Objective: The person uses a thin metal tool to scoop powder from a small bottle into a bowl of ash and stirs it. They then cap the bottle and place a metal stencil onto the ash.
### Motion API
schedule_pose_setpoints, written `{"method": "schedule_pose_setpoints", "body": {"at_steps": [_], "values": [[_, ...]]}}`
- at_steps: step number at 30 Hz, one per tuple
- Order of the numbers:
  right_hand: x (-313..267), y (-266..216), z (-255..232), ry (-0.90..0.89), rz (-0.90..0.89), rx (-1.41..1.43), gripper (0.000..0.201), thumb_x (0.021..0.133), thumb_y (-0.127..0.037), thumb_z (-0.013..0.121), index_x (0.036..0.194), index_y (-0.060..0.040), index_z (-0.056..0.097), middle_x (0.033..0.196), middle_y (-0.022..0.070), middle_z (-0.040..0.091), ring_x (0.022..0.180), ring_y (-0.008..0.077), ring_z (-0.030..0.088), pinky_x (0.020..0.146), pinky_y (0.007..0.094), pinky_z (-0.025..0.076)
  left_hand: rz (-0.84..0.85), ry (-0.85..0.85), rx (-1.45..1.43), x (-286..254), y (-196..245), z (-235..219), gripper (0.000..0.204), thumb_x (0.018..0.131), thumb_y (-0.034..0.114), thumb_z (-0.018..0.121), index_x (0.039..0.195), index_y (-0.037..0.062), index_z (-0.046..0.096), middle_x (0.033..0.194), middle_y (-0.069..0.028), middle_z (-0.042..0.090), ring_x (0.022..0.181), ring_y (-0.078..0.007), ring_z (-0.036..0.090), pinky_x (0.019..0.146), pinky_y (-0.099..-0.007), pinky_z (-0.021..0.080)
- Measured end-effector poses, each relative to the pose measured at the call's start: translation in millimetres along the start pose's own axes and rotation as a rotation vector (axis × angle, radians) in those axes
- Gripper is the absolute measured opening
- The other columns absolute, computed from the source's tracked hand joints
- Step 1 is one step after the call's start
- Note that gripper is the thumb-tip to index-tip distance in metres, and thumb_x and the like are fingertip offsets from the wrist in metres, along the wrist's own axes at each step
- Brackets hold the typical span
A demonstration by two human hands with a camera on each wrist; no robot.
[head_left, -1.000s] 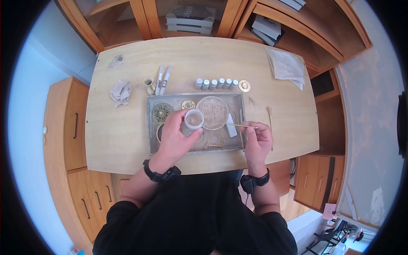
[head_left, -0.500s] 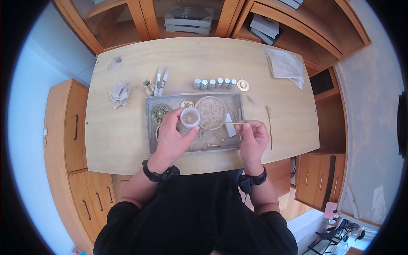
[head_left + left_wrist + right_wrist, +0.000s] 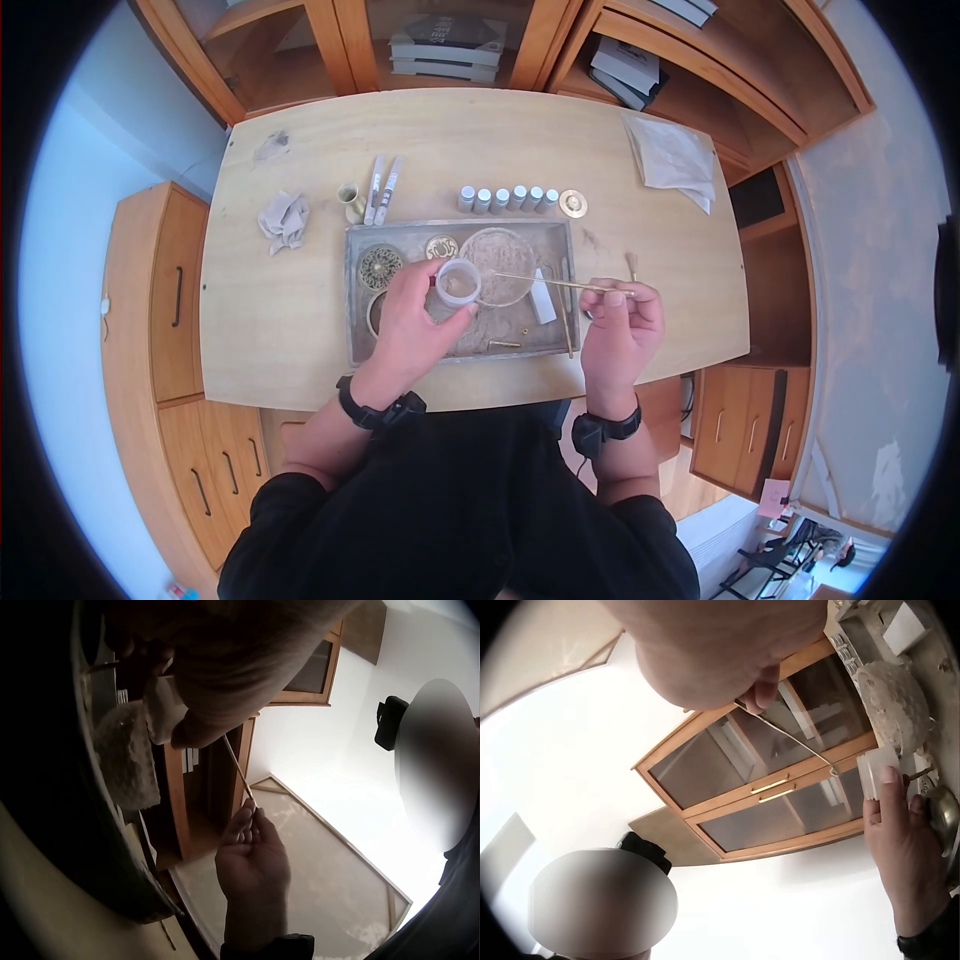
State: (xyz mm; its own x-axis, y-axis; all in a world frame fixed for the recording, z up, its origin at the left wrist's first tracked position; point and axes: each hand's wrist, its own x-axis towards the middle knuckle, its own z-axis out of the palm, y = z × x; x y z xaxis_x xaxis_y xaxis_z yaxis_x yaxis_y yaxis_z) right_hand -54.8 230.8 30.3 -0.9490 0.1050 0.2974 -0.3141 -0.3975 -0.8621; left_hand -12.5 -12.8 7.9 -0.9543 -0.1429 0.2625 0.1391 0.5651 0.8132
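In the head view my left hand [image 3: 415,315] grips a small translucent plastic jar [image 3: 459,283] by its sides, tilted so that pale brown powder shows inside. My right hand [image 3: 622,330] pinches a slender brass scoop [image 3: 560,283] between thumb and fingers. It points left, its far end over the round bowl of greyish powder [image 3: 500,255], right of the jar. The right wrist view shows the scoop's small rounded tip [image 3: 834,771] close to the jar [image 3: 877,772]. Both hands are above a grey tray [image 3: 362,345].
The tray also holds a pierced brass lid [image 3: 381,268], a brass disc [image 3: 441,246], a white block [image 3: 543,302] and a small brass piece [image 3: 505,344]. Behind it stand several small vials [image 3: 502,200], two marker-like tubes [image 3: 383,190] and a brass cup [image 3: 350,200]. A brush [image 3: 632,265] lies right.
My right hand has moved right and slightly away from the jar, taking the scoop with it. More of the scoop's length now shows over the bowl. My left hand has barely shifted.
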Motion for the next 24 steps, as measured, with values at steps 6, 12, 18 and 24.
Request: {"method": "schedule_pose_setpoints", "body": {"at_steps": [6,12,18,24], "values": [[-11,2,10,-0.161,-0.004,-0.193,0.013,0.102,0.005,0.061,0.113,0.0011,0.058,0.113,0.0201,0.074,0.097,0.0202,0.074,0.088,0.0324,0.061,0.017,-0.005,-0.003,-1,1,0,0.062,0.079,0.014,0.087,0.132,-0.0005,0.059,0.121,-0.0195,0.065,0.111,-0.0356,0.062,0.097,-0.0436,0.052],[-13,2,6,-0.169,-0.088,-0.188,0.013,0.102,0.005,0.061,0.114,0.0014,0.058,0.115,0.0204,0.074,0.097,0.0205,0.074,0.089,0.0332,0.060,0.013,0.003,-0.012,-1,1,0,0.061,0.079,0.015,0.087,0.131,-0.0004,0.059,0.120,-0.0190,0.065,0.111,-0.0353,0.062,0.098,-0.0442,0.052],[-9,10,-14,-0.017,-0.024,-0.168,0.011,0.103,0.002,0.061,0.114,0.0007,0.059,0.114,0.0181,0.074,0.097,0.0183,0.073,0.090,0.0325,0.060,-0.055,0.029,-0.040,-3,4,-3,0.061,0.079,0.016,0.087,0.132,0.0023,0.060,0.119,-0.0179,0.065,0.111,-0.0340,0.062,0.098,-0.0439,0.051],[-11,26,-17,-0.041,0.136,-0.169,0.009,0.104,0.001,0.062,0.113,0.0015,0.061,0.113,0.0155,0.075,0.099,0.0170,0.074,0.091,0.0302,0.059,-0.077,0.045,-0.037,-3,3,-3,0.059,0.080,0.016,0.086,0.131,0.0038,0.059,0.119,-0.0168,0.065,0.109,-0.0333,0.063,0.097,-0.0435,0.051]]}}
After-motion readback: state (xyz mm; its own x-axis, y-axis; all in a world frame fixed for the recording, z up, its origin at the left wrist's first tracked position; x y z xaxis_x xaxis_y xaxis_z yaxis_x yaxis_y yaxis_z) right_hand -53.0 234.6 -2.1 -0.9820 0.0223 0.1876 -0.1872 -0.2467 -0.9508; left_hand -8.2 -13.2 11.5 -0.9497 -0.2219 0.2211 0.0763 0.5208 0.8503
